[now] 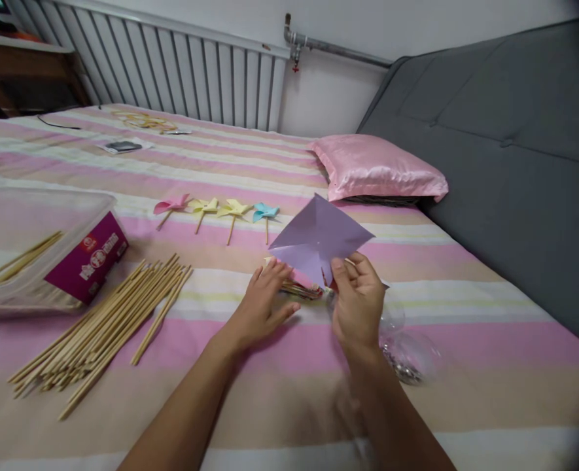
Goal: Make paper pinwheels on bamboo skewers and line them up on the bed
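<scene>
Fingers (344, 269) of my right hand (358, 302) are pinching the lower corner of a lilac paper square (318, 239), holding it up off the bed (466, 327) so it is standing tilted, one point up. My left hand (264, 302) is lying flat with its fingers spread narrowly, fingertips resting on a small stack of coloured paper (299, 288) just below the lilac sheet; it is not gripping anything that I can see.

Beyond my hands, toward the far side of the striped bedspread, four small pinwheels on sticks are lying in a row: pink (172, 205), two yellow (205, 207) (234, 209) and blue (265, 212). A loose bundle of bamboo skewers (107, 324) is lying well to the left of my left hand, and past it a clear plastic box (38, 248) with a purple label is sitting near the left edge. A clear bag of small metal pieces (407, 356) is lying just beside my right wrist. A pink satin pillow (375, 167) is resting at the headboard edge.
</scene>
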`<control>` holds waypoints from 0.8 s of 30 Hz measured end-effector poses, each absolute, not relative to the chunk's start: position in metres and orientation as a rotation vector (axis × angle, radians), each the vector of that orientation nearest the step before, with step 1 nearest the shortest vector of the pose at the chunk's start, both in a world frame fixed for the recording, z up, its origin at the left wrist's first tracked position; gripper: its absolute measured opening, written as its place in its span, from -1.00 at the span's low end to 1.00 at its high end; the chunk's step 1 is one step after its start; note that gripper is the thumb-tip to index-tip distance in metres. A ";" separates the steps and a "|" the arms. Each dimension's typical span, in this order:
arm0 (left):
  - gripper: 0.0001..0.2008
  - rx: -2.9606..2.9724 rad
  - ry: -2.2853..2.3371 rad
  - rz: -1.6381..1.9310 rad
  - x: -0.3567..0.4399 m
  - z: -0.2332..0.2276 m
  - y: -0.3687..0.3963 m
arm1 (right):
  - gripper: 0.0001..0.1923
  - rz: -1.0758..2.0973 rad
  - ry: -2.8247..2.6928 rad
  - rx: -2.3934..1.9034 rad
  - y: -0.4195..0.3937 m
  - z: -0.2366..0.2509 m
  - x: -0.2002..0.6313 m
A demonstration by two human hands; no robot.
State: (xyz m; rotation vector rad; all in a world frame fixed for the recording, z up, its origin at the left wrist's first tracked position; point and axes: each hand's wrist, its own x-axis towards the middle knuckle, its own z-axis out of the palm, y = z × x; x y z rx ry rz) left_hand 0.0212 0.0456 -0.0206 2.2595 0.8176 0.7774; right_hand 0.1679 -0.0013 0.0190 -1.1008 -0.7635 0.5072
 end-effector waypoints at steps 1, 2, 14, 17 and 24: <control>-0.36 2.105 0.746 0.849 0.019 -0.017 0.045 | -0.80 0.636 -0.751 -1.052 -0.002 0.022 0.167; -0.30 1.929 0.661 0.912 0.017 -0.013 0.044 | -0.79 0.749 -0.748 -1.019 -0.003 0.023 0.167; -0.74 1.002 0.782 0.807 -0.006 0.005 0.053 | -0.65 1.072 -1.104 -1.347 -0.007 0.010 0.165; -0.71 1.055 0.796 0.622 -0.007 0.001 0.051 | -0.68 0.981 -1.336 -1.517 -0.008 0.010 0.175; -0.65 1.527 1.065 0.283 -0.010 -0.002 0.048 | -0.85 0.736 -1.594 -1.811 -0.014 0.017 0.187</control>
